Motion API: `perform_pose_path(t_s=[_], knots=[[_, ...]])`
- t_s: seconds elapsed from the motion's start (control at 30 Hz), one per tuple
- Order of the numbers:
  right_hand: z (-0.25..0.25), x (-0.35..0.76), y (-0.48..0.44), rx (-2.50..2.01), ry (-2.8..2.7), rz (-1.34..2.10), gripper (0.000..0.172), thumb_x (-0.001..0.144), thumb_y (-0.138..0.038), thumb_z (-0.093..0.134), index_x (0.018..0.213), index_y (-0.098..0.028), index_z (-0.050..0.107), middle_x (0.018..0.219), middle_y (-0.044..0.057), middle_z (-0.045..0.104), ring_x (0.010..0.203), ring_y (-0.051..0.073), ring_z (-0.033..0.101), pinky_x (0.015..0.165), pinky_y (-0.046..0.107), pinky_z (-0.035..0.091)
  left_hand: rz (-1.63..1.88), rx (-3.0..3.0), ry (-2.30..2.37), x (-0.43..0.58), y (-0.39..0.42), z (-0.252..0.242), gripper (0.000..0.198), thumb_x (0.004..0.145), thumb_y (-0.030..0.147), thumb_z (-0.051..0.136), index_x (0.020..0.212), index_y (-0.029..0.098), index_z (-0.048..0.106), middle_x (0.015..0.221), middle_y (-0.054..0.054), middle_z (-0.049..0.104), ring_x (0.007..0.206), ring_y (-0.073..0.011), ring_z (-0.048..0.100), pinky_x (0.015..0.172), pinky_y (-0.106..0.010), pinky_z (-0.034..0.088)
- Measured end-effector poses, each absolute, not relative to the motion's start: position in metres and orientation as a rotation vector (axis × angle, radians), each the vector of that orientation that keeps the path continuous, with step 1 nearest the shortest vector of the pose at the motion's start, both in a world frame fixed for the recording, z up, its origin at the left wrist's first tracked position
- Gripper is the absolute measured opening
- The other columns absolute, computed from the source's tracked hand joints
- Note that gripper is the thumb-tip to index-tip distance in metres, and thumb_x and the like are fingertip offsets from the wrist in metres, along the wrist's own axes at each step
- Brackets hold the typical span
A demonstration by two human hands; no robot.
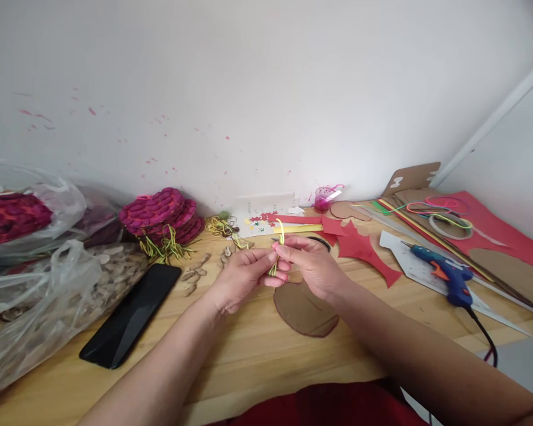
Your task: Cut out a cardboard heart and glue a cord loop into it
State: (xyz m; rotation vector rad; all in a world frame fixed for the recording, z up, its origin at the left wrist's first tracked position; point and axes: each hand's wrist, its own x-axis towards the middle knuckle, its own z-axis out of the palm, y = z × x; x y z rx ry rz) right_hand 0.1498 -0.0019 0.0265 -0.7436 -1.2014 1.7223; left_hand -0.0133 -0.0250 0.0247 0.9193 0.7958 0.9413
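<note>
My left hand (242, 278) and my right hand (313, 263) meet above the middle of the wooden table (249, 355). Both pinch a small bundle of yellow-green strings (278, 251) between the fingertips; one loop of it sticks up above the fingers and the ends hang below. Just under the hands a brown cardboard round (305, 310) lies flat on the table.
A black phone (131, 313) lies left of my forearm. Clear plastic bags (39, 296) of shells and a stack of magenta woven discs (162, 214) fill the left. A blue glue gun (444, 273), red paper cut-outs (364, 248), coloured cords and a tape roll (448, 225) lie right.
</note>
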Motion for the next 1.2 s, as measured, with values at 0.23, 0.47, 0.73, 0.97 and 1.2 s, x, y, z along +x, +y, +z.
perform_pose_path(t_s=[0.23,0.47,0.73,0.97,1.2], knots=[[0.014,0.152,0.004,-0.814,-1.170,1.705,0.025,0.077,-0.044,0.080,0.075,-0.020,0.073,0.075,0.001,0.063,0.069,0.015,0.053,0.065,0.031,0.037,0.996,0.968,0.976,-0.012,-0.023,0.024,0.035,0.069,0.041,0.087,0.084,0.011,0.075,0.073,-0.005,0.071,0.059,-0.0095,0.062,0.055,-0.020,0.050],[0.021,0.155,0.010,-0.882,-1.072,1.600,0.023,0.069,-0.042,0.085,0.073,-0.022,0.074,0.077,0.000,0.064,0.073,0.013,0.052,0.063,0.028,0.032,0.939,1.229,1.129,-0.014,-0.023,0.028,0.033,0.077,0.045,0.077,0.075,0.012,0.072,0.068,-0.005,0.070,0.056,-0.0107,0.060,0.055,-0.023,0.050],[0.021,0.154,0.012,-0.894,-0.989,1.536,0.027,0.065,-0.041,0.088,0.070,-0.021,0.070,0.072,-0.001,0.061,0.072,0.014,0.054,0.061,0.028,0.032,0.902,1.300,1.168,-0.017,-0.024,0.032,0.033,0.080,0.046,0.073,0.077,0.013,0.069,0.070,-0.005,0.070,0.058,-0.0121,0.062,0.057,-0.023,0.051],[0.017,0.156,0.014,-0.896,-0.961,1.481,0.028,0.067,-0.042,0.087,0.071,-0.021,0.069,0.073,-0.001,0.061,0.071,0.014,0.054,0.059,0.028,0.034,0.902,1.179,1.119,-0.019,-0.024,0.032,0.036,0.077,0.046,0.076,0.085,0.012,0.068,0.071,-0.005,0.070,0.058,-0.0117,0.063,0.056,-0.024,0.051],[0.019,0.156,0.015,-0.910,-0.947,1.455,0.028,0.065,-0.043,0.088,0.072,-0.022,0.070,0.070,-0.001,0.062,0.068,0.014,0.055,0.056,0.027,0.034,0.895,1.107,1.078,-0.020,-0.024,0.033,0.033,0.075,0.042,0.079,0.084,0.012,0.068,0.070,-0.005,0.071,0.056,-0.0109,0.062,0.056,-0.023,0.050]])
